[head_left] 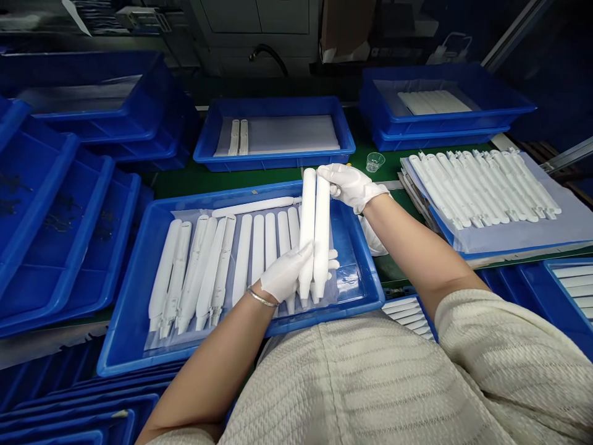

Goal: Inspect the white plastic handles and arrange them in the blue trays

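Observation:
Two long white plastic handle-shaped parts (308, 213) are held side by side, tilted up, above a blue tray (370, 272). My left hand (288, 271), in a white glove, wraps round their lower, narrower ends. At the top, my gloved right hand (346, 184) grips the rounded end of the right-hand part between thumb and fingers. Beneath lie several similar white parts (245, 253) in a row on a clear plastic sheet in the tray; some show their hollow, detailed side. One more part (254, 206) lies crosswise along the tray's far side.
Behind stands a blue tray (278, 162) with two white parts on its lining. Several parts (486, 185) cover a lined tray at right, near a small clear cup (375, 162). Stacked blue trays (69, 247) crowd the left; more trays (445, 117) stand at back right.

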Demonstrator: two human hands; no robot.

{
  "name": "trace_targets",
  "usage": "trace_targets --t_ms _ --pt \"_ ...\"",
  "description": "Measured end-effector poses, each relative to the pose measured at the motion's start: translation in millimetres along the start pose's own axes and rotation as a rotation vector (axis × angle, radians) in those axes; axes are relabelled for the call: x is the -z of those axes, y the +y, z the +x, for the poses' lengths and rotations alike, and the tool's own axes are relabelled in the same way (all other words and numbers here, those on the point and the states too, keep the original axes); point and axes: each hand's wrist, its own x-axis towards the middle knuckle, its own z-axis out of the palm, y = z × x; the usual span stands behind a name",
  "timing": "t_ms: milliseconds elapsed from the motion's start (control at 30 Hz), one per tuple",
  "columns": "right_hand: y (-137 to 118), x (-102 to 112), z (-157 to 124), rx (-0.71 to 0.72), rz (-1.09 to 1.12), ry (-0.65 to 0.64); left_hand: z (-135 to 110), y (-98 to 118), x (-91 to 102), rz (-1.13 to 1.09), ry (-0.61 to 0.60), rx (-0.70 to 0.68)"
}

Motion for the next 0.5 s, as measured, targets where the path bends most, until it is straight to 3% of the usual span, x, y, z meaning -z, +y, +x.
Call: trace_targets --t_ms 200,400,500 --pt "0.9 -6.5 -6.2 -0.038 0.072 -0.048 -1.8 -0.6 1.8 0.099 -0.052 -0.007" --pt "-11.3 -21.9 -22.5 -0.203 0.201 0.029 -1.6 -2.8 5.1 0.135 -0.154 0.006" --pt "-17.6 -25.2 -24.1 -0.216 0.205 0.02 -3.7 -3.2 3.0 0.161 -0.165 -0.004"
